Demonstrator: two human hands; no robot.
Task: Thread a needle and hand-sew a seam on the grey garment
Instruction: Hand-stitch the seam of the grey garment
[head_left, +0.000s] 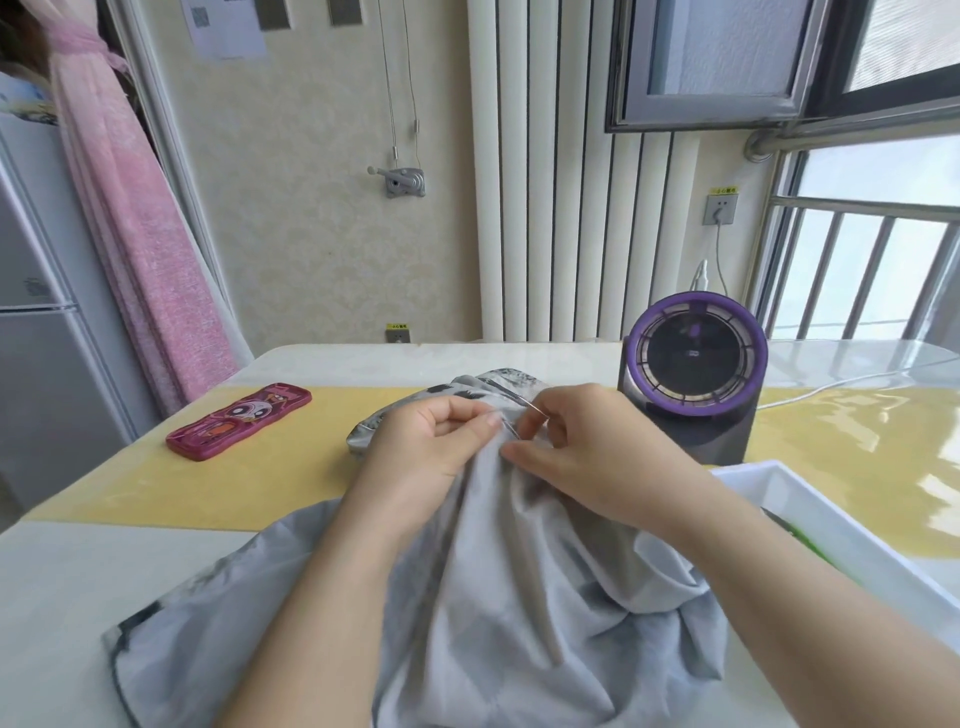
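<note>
On the pale table (78, 571), crossed by one yellow runner (182, 483), the grey garment (519, 597) lies bunched in the near middle, its far end lifted between two hands and its near end spilling toward the table's front edge. The left hand (436, 441) pinches a raised fold of the cloth between thumb and forefinger. The right hand (587, 447), fingers curled, meets it at the same fold, and its thumb and forefinger close on the one needle (537, 410), a thin silver line slanting over the fingertips (any thread is too fine to make out). The two hands together hide the exact spot where the needle meets the cloth. Just behind the right hand stands one dark fan (693, 358) with a purple ring, near the knuckles but apart from them, and one white cable (841, 384) runs from behind it across the runner to the right. One white tray (831, 509) sits beside the right forearm, which crosses in front of its near corner, and a bit of something green shows inside, mostly hidden. To the left, well apart from the garment, one pink patterned case (239, 421) lies flat on the runner. Beyond the table are one white ribbed radiator (561, 182), one pink curtain (140, 234) and two wall sockets, the upper socket (719, 210) with a plug in it and the lower socket (397, 332) just above the table's far edge.
</note>
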